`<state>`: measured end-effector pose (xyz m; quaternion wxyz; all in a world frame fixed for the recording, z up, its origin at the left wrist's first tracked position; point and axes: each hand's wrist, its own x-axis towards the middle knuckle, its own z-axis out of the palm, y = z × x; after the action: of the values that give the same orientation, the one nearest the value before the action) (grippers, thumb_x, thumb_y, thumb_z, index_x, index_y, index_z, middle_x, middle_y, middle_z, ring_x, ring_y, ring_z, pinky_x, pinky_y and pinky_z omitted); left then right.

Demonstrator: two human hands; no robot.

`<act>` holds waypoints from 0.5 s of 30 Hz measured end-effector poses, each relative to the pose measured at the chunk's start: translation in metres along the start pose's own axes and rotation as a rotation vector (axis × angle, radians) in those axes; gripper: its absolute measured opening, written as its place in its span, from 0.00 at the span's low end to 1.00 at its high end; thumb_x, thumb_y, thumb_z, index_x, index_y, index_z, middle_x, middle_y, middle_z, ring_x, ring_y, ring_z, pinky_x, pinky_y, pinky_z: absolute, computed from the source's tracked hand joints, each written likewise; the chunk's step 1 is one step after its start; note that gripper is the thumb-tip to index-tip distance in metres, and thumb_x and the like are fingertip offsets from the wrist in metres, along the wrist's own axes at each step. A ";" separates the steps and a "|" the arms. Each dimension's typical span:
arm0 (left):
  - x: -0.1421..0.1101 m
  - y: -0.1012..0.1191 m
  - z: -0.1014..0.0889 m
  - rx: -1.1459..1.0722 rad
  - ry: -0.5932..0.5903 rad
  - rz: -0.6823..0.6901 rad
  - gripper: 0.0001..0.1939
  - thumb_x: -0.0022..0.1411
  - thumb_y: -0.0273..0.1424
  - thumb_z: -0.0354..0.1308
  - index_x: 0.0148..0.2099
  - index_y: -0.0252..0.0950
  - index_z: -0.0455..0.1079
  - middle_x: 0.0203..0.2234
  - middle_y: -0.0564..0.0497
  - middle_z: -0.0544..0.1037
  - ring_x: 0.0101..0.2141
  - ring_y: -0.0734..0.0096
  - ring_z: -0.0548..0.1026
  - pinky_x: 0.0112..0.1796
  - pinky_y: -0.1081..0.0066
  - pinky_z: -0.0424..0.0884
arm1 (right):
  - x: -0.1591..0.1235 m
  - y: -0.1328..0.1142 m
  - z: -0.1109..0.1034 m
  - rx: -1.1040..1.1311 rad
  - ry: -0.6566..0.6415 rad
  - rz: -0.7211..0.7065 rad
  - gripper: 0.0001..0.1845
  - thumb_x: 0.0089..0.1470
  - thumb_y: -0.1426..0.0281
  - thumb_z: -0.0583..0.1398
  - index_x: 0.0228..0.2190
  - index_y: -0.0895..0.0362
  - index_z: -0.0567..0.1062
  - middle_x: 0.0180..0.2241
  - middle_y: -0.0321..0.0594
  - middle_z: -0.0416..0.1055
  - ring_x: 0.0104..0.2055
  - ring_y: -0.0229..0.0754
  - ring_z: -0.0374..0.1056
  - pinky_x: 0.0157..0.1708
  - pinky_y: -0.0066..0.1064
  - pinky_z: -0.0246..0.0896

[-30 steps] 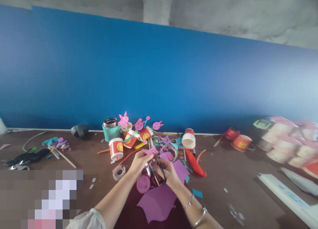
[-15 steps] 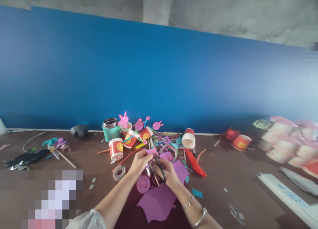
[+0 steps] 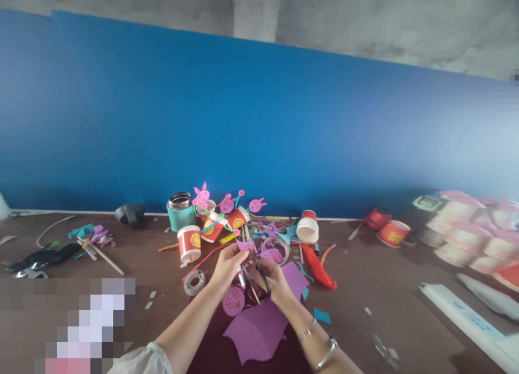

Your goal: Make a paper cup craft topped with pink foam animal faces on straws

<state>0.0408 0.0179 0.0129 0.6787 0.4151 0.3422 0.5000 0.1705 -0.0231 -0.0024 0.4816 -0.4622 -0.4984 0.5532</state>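
Observation:
Between the thumb and fingers of my left hand (image 3: 227,263) is a small pink paper piece (image 3: 245,246) with drawn lines. My right hand (image 3: 272,278) is closed round the black handles of a pair of scissors (image 3: 265,283), whose blades point up at the paper's right edge. Whether the blades are parted is hard to see. Below my hands lie a round pink paper face (image 3: 234,300) and a large purple sheet (image 3: 257,331) with a curved, cut edge. A second purple sheet (image 3: 295,278) sits beside my right wrist.
Red paper cups (image 3: 190,243) with pink paper animals stand behind my hands, near a teal flask (image 3: 179,214). A tape roll (image 3: 194,282) lies left, a red balloon-like thing (image 3: 320,267) right. Farther right are stacked cups (image 3: 462,228) and a white power strip (image 3: 462,320).
Very little differs. Both hands stay in the same place, with the paper and the scissors still held; only tiny shifts of the fingers show.

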 end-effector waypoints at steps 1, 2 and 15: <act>0.000 0.000 0.000 0.011 0.000 -0.002 0.13 0.46 0.36 0.66 0.30 0.31 0.74 0.19 0.52 0.74 0.22 0.77 0.68 0.24 0.77 0.60 | 0.000 0.001 -0.001 -0.001 -0.005 -0.004 0.20 0.38 0.57 0.67 0.25 0.59 0.68 0.10 0.28 0.62 0.11 0.30 0.55 0.10 0.21 0.51; 0.000 0.001 0.000 0.024 -0.005 -0.003 0.12 0.45 0.36 0.66 0.29 0.31 0.73 0.19 0.53 0.73 0.21 0.78 0.67 0.24 0.77 0.59 | 0.000 0.001 -0.001 -0.002 -0.008 -0.011 0.20 0.38 0.58 0.67 0.25 0.59 0.68 0.10 0.28 0.62 0.11 0.31 0.56 0.11 0.21 0.51; 0.002 0.001 -0.003 0.043 0.005 -0.024 0.12 0.43 0.35 0.67 0.28 0.31 0.73 0.18 0.53 0.73 0.21 0.77 0.68 0.24 0.76 0.60 | -0.002 -0.004 0.001 0.017 -0.001 0.008 0.19 0.38 0.59 0.67 0.24 0.59 0.68 0.10 0.28 0.61 0.11 0.30 0.55 0.11 0.21 0.51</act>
<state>0.0383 0.0206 0.0122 0.6747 0.4242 0.3596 0.4854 0.1695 -0.0255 0.0013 0.4830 -0.4599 -0.4922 0.5595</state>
